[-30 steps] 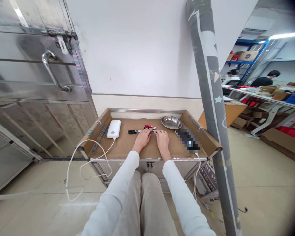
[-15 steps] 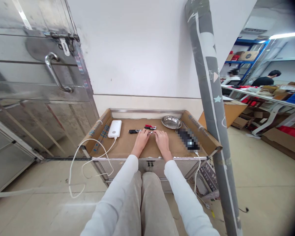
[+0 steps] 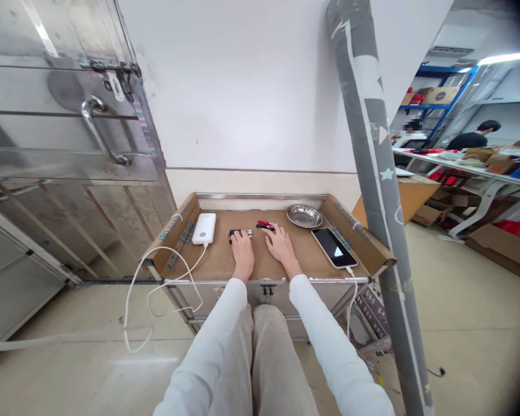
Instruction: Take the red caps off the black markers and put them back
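Both my hands rest on a cardboard-lined metal tray table point(image 3: 208, 263) in front of me. My left hand point(image 3: 242, 249) lies with its fingertips on a small black pen-like tool point(image 3: 238, 233). My right hand point(image 3: 277, 244) lies flat with fingers stretched toward a red and black tool point(image 3: 264, 225). The fingers of both hands look extended over these small items, and I cannot see whether any of them is gripped.
A white power bank point(image 3: 204, 228) with a white cable point(image 3: 156, 271) sits at the left. A steel dish point(image 3: 304, 216) and a phone point(image 3: 334, 247) lie at the right. A grey wrapped roll point(image 3: 372, 150) leans beside the table, with a steel door point(image 3: 60, 144) at left. People sit at far right.
My left hand has moved left from the red tool to the black one. My right hand has shifted slightly left and forward. The view has tilted a little.
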Action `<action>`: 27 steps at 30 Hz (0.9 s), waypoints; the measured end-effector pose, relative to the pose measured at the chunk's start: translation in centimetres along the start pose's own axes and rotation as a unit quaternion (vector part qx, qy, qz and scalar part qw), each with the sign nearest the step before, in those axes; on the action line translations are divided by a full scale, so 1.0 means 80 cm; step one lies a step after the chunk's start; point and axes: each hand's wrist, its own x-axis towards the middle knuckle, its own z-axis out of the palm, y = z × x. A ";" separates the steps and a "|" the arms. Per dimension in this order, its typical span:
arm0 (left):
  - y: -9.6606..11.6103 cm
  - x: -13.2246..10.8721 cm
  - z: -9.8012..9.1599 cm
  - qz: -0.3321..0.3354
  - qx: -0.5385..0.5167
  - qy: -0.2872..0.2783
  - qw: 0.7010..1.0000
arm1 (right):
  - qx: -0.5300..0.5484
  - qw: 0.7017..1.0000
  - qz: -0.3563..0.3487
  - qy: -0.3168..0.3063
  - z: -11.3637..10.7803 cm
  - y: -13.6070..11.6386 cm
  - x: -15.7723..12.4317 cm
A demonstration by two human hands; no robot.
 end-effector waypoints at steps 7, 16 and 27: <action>0.003 0.004 0.003 0.043 0.021 0.004 0.999 | -0.012 1.000 0.002 -0.004 0.003 0.000 0.010; 0.015 0.019 0.035 0.194 -0.029 -0.018 0.980 | -0.081 0.993 0.079 0.027 0.007 0.010 0.012; 0.029 0.043 0.054 0.182 -0.075 -0.058 0.979 | -0.083 0.991 0.101 0.004 0.009 0.014 0.011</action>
